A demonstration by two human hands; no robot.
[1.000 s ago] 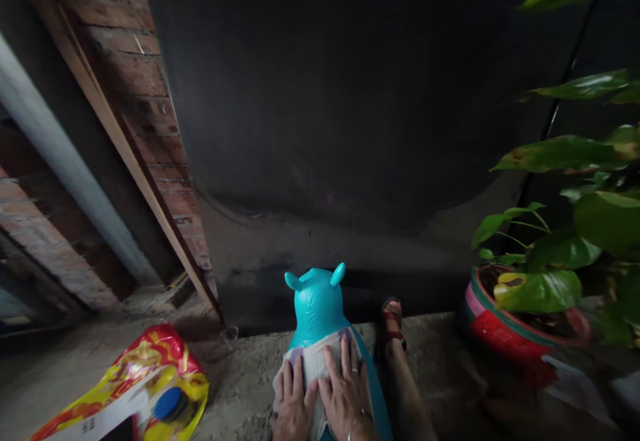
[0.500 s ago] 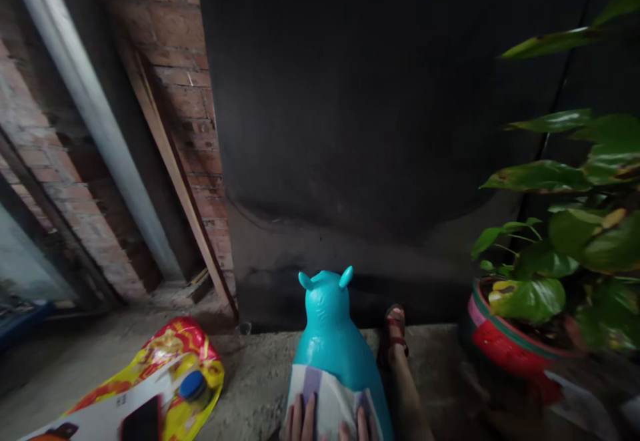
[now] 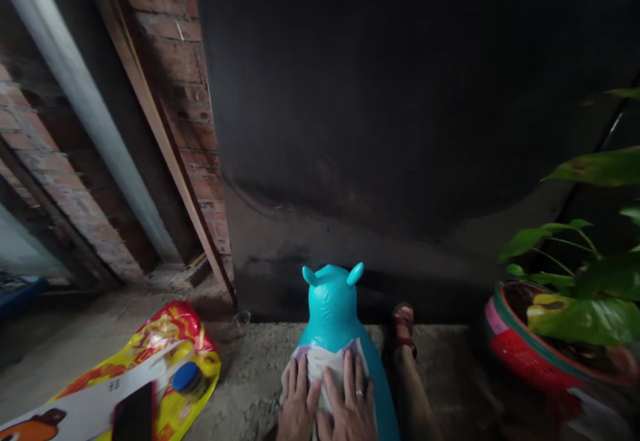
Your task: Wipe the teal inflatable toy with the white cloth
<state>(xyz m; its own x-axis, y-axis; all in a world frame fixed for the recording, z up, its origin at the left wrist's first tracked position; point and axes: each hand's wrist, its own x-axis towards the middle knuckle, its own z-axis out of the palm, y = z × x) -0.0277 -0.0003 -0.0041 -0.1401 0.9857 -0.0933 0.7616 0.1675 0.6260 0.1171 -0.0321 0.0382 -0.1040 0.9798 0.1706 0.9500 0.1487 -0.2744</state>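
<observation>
pressing cloth (image 3: 320,367) on toy (image 3: 333,307), wrists cut off.

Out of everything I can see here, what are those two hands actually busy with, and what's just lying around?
In hand:
- left hand and right hand, both flat on the cloth
- pale cloth, spread over the toy's back
- turquoise inflatable animal toy

Lying about:
- red and yellow bag with a blue-capped item on it
- dark phone
- potted plant
- sandalled foot
</observation>
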